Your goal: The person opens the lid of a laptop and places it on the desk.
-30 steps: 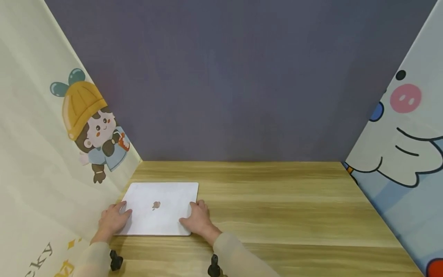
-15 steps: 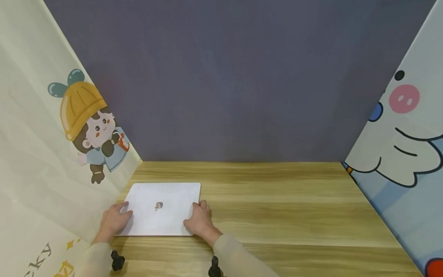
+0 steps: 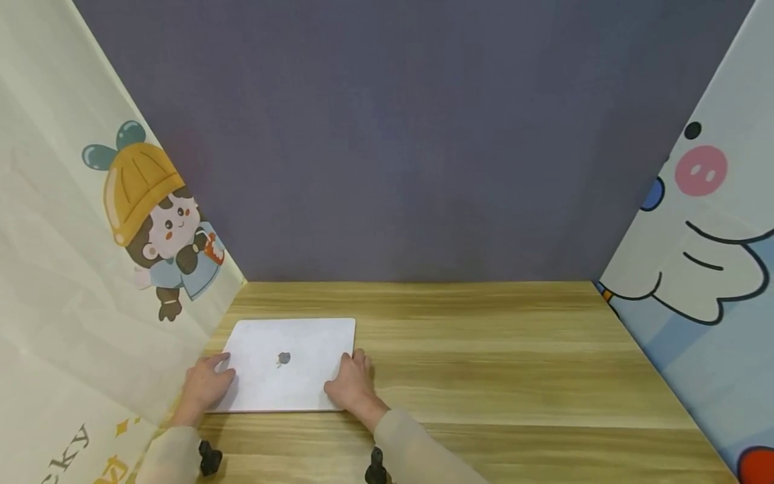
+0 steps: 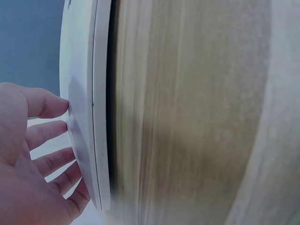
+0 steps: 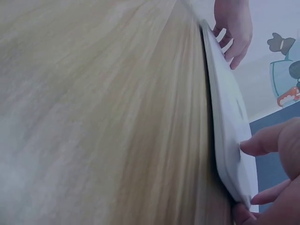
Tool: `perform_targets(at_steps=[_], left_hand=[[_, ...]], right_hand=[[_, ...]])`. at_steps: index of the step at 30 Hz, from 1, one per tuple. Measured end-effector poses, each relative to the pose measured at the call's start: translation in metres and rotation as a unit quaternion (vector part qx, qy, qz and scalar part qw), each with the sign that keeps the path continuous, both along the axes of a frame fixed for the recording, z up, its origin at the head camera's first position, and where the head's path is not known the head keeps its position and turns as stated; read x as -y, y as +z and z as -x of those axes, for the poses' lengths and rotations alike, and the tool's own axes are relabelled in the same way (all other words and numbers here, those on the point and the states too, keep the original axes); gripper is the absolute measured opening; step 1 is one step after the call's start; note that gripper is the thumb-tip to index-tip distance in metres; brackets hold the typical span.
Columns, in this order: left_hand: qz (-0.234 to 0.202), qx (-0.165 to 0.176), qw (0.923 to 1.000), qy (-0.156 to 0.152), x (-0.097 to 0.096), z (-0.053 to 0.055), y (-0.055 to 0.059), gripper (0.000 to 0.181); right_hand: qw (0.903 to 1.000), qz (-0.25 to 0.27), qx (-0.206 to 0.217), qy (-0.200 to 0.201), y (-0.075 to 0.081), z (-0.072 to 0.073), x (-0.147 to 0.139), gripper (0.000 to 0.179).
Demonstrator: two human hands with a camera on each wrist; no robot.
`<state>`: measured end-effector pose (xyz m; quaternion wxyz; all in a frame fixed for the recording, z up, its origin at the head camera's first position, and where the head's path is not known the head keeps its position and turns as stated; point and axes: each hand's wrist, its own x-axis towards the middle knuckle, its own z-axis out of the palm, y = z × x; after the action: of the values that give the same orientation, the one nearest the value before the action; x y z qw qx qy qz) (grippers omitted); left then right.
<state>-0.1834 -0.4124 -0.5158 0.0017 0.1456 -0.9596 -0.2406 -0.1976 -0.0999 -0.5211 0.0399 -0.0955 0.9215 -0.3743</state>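
Note:
A closed silver laptop [image 3: 284,390] with an apple logo lies flat on the wooden table [image 3: 484,376], toward its left side. My left hand [image 3: 205,386] holds the laptop's left edge. In the left wrist view its thumb [image 4: 49,104] touches the lid, and the other fingertips lie along the side. My right hand [image 3: 353,383] grips the right edge, thumb on the lid and fingers round the side. The right wrist view shows the right thumb [image 5: 258,143] on the lid and one fingertip low at the corner. A thin dark gap or shadow runs beneath the laptop's front edge.
A cream curtain [image 3: 72,282] with a cartoon child borders the table on the left. On the right hangs a pale blue and white cartoon curtain [image 3: 695,349]. A dark grey panel [image 3: 393,148] stands along the table's back edge.
The laptop has shifted slightly to the right across the table. Both hands have moved right with it, keeping their places at its two side edges.

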Motion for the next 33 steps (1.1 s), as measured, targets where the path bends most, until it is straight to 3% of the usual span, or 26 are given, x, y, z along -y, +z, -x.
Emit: perform_targets(at_steps=[8,14,20,33], left_hand=[[0.0,0.004,1.0,0.004,-0.008,-0.001,-0.002,0.055],[0.012,-0.009,0.9998,-0.01,-0.009,0.001,-0.005,0.054],[0.009,-0.01,0.9998,-0.012,-0.018,0.002,-0.005,0.054],[-0.007,-0.015,0.9993,-0.034,-0.036,0.004,-0.004,0.054]], right_hand=[[0.9999,-0.008,-0.014,-0.005,-0.004,-0.001,-0.003,0.043],[0.9998,-0.011,-0.017,-0.006,-0.006,0.0,-0.007,0.045],[0.9996,-0.018,-0.016,-0.016,-0.008,0.002,-0.014,0.056],[0.9987,0.029,-0.004,-0.04,-0.008,0.006,-0.035,0.067]])
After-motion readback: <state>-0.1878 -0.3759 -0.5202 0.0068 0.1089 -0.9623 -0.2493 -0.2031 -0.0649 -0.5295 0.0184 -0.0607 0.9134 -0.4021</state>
